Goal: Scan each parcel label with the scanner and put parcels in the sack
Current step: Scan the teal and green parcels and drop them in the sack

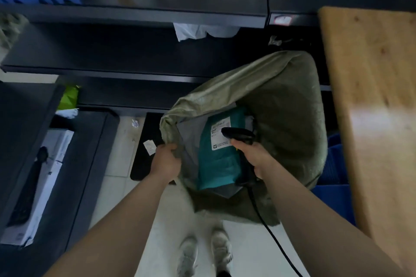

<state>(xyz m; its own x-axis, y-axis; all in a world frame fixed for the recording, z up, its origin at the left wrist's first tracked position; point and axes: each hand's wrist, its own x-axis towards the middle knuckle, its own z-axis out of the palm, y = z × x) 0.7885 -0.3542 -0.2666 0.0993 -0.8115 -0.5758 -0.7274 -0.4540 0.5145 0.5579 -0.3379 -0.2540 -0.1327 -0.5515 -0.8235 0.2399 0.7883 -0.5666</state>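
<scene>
The left hand (165,159) grips the near-left edge of the sack (281,108); its fingers are curled around the green fabric and hold the mouth open. The right hand (253,156) is closed around the handle of the scanner (238,135), just to the right of the left hand, over the open mouth. The black head of the scanner points away from the person and to the left. It is directly above the white label (219,144) of the parcel (216,164). I cannot tell if the scanner touches the label.

The parcel is teal and lies inside the sack, between the two hands and a little below them, with the label facing up. Whether the right hand holds the parcel too is not clear. Under the parcel, on the side of the left hand, a grey bag (189,137) is visible in the sack.

A black cable (270,231) goes from under the right hand down along the right forearm. To the right of the right hand there is a wooden table (371,96), and a blue crate (333,195) beside the sack. Beyond both hands are dark shelves (135,13) carrying packages. Well to the left of the left hand a white box (51,175) lies. Below the hands, the person's shoes (202,252) stand on the pale floor.
</scene>
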